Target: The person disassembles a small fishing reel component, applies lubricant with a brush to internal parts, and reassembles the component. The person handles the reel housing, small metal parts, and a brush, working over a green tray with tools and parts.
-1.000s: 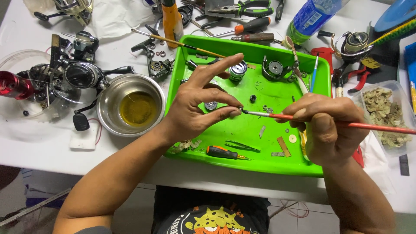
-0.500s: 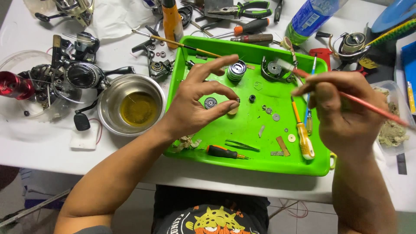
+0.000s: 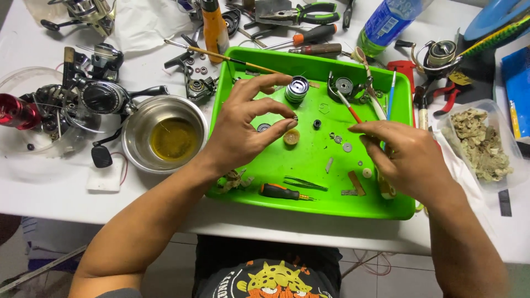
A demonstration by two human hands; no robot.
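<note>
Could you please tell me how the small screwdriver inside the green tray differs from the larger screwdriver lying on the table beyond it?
The small screwdriver has a black and orange handle and lies inside the green tray, near its front edge. The larger screwdriver has an orange and black handle too, but looks longer and rests on the white table beyond the tray. Both lie flat, and neither of the hands touches them.

We see a bright green plastic tray (image 3: 309,193) on the white table (image 3: 55,193). On the tray lie a small tan round disc (image 3: 291,136), a screwdriver with an orange-and-black handle (image 3: 280,192) and a ribbed silver spool (image 3: 297,89). Left of the tray stands a shiny steel bowl (image 3: 164,132) holding murky yellow liquid. Beyond the tray lie green-and-black-handled pliers (image 3: 309,11) and a blue plastic bottle (image 3: 389,22). Right of the tray, a clear tub (image 3: 480,143) holds beige scraps. A red-handled brush (image 3: 349,107) rests in the tray.
</note>
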